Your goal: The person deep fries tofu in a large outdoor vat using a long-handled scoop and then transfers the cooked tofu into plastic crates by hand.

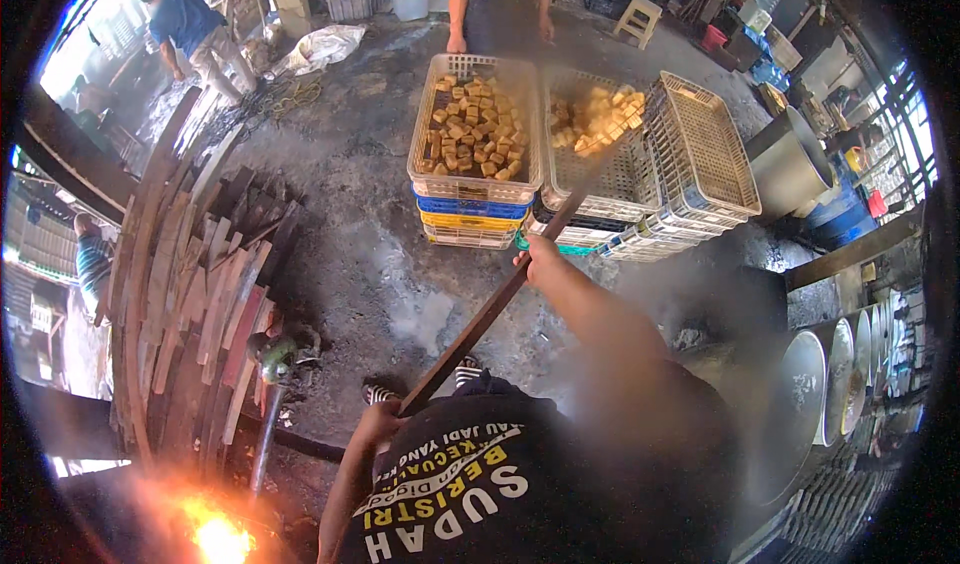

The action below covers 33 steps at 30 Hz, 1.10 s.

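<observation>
Both my hands grip a long wooden pole that slants from my waist up to the right. My left hand is closed round its near end, and my right hand holds it farther along. The far end reaches over the middle plastic crate, where brown cubes that look like fried tofu lie piled. Whatever head the pole carries is hidden by the cubes and haze. To the left, a beige crate holds more brown cubes, on top of stacked blue and yellow crates.
Another person's hand touches the left crate's far rim. A stack of beige crates stands at the right. Planks lie heaped at my left, near a metal pipe and open flames. Large round metal pans line the right side.
</observation>
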Each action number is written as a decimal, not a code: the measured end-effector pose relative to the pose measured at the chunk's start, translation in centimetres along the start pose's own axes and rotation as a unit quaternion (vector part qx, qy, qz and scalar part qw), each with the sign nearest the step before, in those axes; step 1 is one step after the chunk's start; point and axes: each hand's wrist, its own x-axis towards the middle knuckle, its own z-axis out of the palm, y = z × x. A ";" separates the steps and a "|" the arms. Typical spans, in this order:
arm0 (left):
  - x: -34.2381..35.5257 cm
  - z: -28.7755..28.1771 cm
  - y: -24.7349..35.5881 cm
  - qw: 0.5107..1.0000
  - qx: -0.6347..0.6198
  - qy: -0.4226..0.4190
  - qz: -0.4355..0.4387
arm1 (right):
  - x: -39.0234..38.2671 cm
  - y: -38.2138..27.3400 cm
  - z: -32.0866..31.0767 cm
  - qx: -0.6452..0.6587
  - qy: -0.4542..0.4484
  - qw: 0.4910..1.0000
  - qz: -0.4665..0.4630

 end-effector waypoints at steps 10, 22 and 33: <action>3.5 -0.5 -8.5 0.990 -0.078 -0.070 0.097 | -4.0 1.0 -1.1 0.018 0.003 1.000 0.022; -6.3 -4.2 -4.8 0.952 -0.296 -0.076 0.007 | -8.8 7.7 -2.2 0.023 -0.007 0.998 0.062; -4.8 -6.0 -9.4 0.995 0.096 -0.009 -0.005 | -12.4 10.2 -2.5 0.135 0.000 0.985 0.108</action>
